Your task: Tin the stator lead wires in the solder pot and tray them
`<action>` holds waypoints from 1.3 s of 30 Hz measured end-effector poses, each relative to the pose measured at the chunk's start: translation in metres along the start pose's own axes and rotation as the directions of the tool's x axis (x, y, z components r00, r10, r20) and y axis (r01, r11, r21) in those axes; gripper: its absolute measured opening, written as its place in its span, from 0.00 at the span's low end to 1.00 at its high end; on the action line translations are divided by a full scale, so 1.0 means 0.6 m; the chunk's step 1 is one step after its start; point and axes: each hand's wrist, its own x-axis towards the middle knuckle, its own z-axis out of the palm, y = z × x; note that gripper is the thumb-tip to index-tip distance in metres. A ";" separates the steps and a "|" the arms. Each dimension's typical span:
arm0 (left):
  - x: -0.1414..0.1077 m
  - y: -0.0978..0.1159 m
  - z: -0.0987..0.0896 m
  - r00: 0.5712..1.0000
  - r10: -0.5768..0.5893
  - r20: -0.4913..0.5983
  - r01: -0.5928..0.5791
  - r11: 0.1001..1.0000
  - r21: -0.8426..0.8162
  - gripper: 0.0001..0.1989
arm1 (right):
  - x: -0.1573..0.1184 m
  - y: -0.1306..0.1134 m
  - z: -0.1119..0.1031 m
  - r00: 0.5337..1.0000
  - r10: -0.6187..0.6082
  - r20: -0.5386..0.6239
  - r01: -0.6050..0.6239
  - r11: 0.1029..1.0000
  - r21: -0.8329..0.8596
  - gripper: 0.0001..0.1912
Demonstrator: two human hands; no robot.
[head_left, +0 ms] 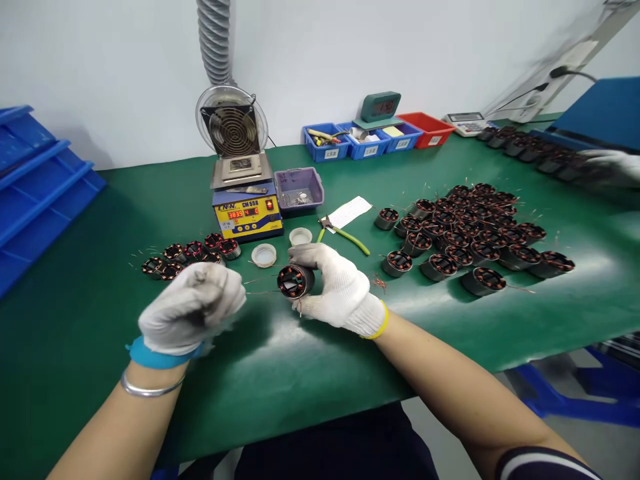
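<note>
My right hand [335,287], in a white glove with a yellow cuff, grips a round black motor stator [295,282] with copper windings. The stator lies on its side above the green table, its open face turned toward my left hand. Thin wires stick out of it to the left. My left hand [193,307], gloved in white with a blue cuff, is closed just left of those wires, slightly blurred; what it pinches, if anything, is hidden. Two small white round dishes, a near one [264,255] and a far one [301,237], sit beyond the hands.
Blue soldering station [249,212] behind; purple bin [300,189] beside it. Green-handled cutters [350,240] lie by white paper [351,213]. Many stators [465,230] stand right, several more [193,252] left. Another person's gloved hand [613,163] is far right.
</note>
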 end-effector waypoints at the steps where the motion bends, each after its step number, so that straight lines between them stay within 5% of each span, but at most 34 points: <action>1: 0.003 -0.001 -0.002 0.997 0.028 -0.072 -0.028 1.000 -0.008 0.24 | -0.001 -0.002 0.001 1.000 0.003 -0.006 -0.003 1.000 0.008 0.27; 6: 0.019 -0.019 0.022 0.959 -0.018 -0.284 0.123 0.926 0.358 0.18 | -0.003 -0.011 0.005 0.997 0.070 0.044 -0.068 0.996 -0.051 0.29; 13: 0.013 -0.019 0.042 0.958 -0.053 -0.282 0.149 0.931 0.332 0.16 | -0.009 -0.003 0.013 0.989 0.046 0.142 -0.030 0.993 -0.111 0.29; 19: 0.020 -0.023 0.026 0.887 0.201 -0.416 -0.024 0.919 0.394 0.13 | -0.010 -0.001 0.014 0.991 0.083 0.103 -0.067 0.987 -0.149 0.29; 24: 0.024 -0.034 0.005 0.926 0.180 -0.331 -0.055 0.933 0.354 0.06 | -0.006 0.007 0.010 0.996 0.069 0.057 -0.062 0.991 -0.118 0.26; 29: 0.035 -0.067 -0.023 0.718 0.289 -0.633 -0.200 0.957 0.210 0.09 | 0.008 0.023 0.002 0.994 0.105 0.025 -0.103 0.991 -0.090 0.26; 31: 0.036 -0.079 -0.020 0.818 0.273 -0.506 -0.139 0.948 0.286 0.12 | 0.021 0.033 0.003 0.991 0.136 0.015 -0.134 0.984 -0.117 0.27; 33: 0.034 -0.088 -0.005 0.961 0.173 -0.216 -0.056 0.886 0.460 0.13 | 0.037 0.042 0.006 0.981 0.191 0.029 -0.180 0.961 -0.209 0.29; 34: 0.033 -0.091 0.005 0.992 0.102 -0.071 -0.044 0.821 0.569 0.12 | 0.047 0.046 0.009 0.974 0.222 0.046 -0.201 0.940 -0.274 0.30; 36: 0.031 -0.097 0.024 0.993 -0.023 0.113 -0.068 0.672 0.737 0.11 | 0.065 0.050 0.016 0.956 0.285 0.071 -0.235 0.886 -0.400 0.32; 39: 0.030 -0.102 0.039 0.983 -0.096 0.155 -0.064 0.613 0.787 0.09 | 0.087 0.047 0.026 0.927 0.368 0.070 -0.280 0.804 -0.525 0.36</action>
